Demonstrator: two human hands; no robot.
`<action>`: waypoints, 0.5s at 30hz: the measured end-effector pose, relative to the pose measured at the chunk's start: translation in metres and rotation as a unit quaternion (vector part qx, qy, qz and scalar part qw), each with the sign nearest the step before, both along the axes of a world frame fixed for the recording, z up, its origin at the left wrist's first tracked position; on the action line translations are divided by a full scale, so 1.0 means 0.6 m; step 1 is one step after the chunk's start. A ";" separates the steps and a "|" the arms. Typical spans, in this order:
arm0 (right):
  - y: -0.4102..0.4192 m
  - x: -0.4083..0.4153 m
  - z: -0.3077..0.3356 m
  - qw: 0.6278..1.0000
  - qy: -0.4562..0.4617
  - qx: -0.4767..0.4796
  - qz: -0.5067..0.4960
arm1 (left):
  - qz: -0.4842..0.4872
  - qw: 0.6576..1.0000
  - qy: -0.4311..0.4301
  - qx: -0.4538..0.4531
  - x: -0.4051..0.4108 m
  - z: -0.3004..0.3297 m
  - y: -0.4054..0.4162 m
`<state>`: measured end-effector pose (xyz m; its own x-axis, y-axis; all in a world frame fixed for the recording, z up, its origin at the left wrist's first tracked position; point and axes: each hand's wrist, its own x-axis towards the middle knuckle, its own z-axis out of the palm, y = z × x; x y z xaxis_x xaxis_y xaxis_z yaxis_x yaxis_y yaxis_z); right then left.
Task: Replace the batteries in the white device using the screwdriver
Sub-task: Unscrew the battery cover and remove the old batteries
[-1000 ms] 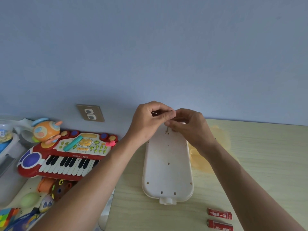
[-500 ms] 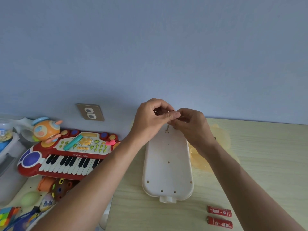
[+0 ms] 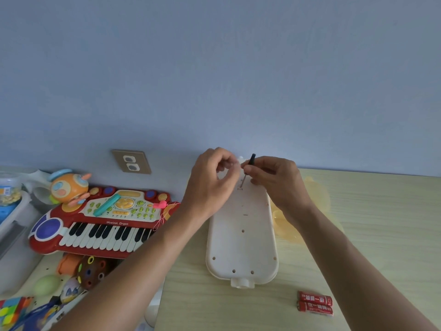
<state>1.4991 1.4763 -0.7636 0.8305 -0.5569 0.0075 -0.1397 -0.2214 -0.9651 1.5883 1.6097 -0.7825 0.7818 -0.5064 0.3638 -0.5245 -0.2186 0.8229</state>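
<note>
On the toy keyboard (image 3: 100, 225), writing perhaps reads "Musical Organ".

White device (image 3: 242, 237): long, rounded slab, lying flat, back face up, dotted with small holes. Screwdriver (image 3: 248, 170): black handle, thin shaft, tilted, tip at a slot near device's far end. Two red batteries (image 3: 314, 305) side by side, off device's near right corner.

Right hand (image 3: 274, 180) pinching screwdriver (image 3: 248, 172), tip seemingly touching white device (image 3: 241, 240)
</note>
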 end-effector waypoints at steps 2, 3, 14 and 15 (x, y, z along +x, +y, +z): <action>-0.002 -0.002 0.002 0.999 -0.003 0.020 -0.025 | 0.020 0.996 -0.037 0.085 -0.007 -0.014 0.009; -0.004 -0.003 0.002 0.999 0.000 0.024 -0.032 | 0.019 0.990 -0.046 0.132 -0.013 -0.019 0.010; -0.005 -0.008 -0.008 0.997 0.059 0.042 -0.029 | 0.004 0.960 -0.138 0.242 -0.042 -0.021 0.004; -0.006 -0.007 -0.010 0.997 0.060 0.046 -0.030 | 0.005 0.955 -0.151 0.257 -0.044 -0.020 0.001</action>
<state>1.4948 1.4726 -0.7694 0.7871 -0.6000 -0.1432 -0.2661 -0.1209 -0.9563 1.5621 1.6101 -0.7943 0.6860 -0.6715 0.2801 -0.7170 -0.5586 0.4170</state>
